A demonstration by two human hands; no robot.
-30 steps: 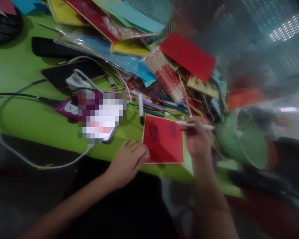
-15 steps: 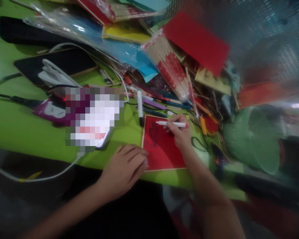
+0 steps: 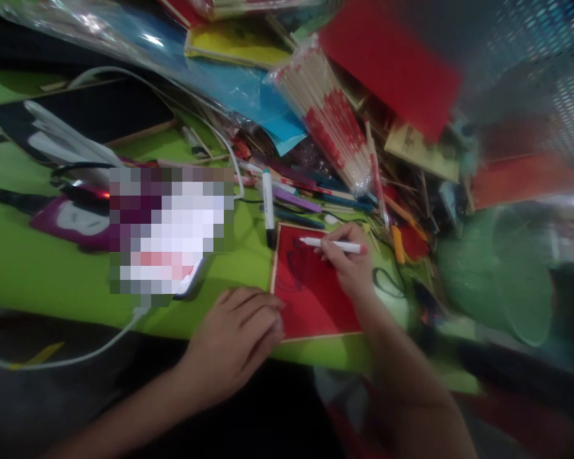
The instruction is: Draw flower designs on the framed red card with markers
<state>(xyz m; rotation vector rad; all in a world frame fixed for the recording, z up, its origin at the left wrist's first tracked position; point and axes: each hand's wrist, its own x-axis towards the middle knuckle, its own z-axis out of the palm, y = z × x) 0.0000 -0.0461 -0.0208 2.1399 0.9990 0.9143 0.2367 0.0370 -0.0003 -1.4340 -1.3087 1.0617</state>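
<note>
Purple and white, a power strip is seen at the left, with a black cord run into it. Beside it, a lit phone is partly masked by pixelation. The left hand is loosely curled and laid at the left edge of a red card; whether anything is gripped by it cannot be told. The card is laid flat near the front edge of the green table, just beside a black-ended marker. Dark lines are drawn on it. A white pen is pinched in the right hand, its tip held at those lines. Farther right, a green container is blurred.
</note>
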